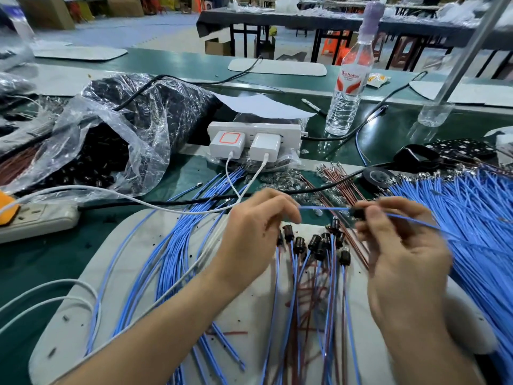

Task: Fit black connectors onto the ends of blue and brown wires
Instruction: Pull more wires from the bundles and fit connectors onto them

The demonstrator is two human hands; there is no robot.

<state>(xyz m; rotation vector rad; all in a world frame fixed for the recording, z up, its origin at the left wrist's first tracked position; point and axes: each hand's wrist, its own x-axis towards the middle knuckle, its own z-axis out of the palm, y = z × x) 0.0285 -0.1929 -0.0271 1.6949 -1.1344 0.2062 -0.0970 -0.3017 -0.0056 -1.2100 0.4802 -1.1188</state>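
Observation:
My left hand (258,229) pinches one end of a blue wire (324,208) that runs level across to my right hand (399,240). The right thumb and fingers grip a black connector (358,213) threaded on that wire, whose tail trails off to the right. Below both hands, several finished black connectors (316,244) with blue and brown wires lie on a grey mat (133,273). A thick bundle of loose blue wires (472,218) lies at the right, and brown wires (341,184) lie behind the hands.
A clear plastic bag of black connectors (111,140) sits at the left. A white power strip with two chargers (249,140), a water bottle (348,87), a second power strip (36,218) and white and black cables (138,201) cross the green bench.

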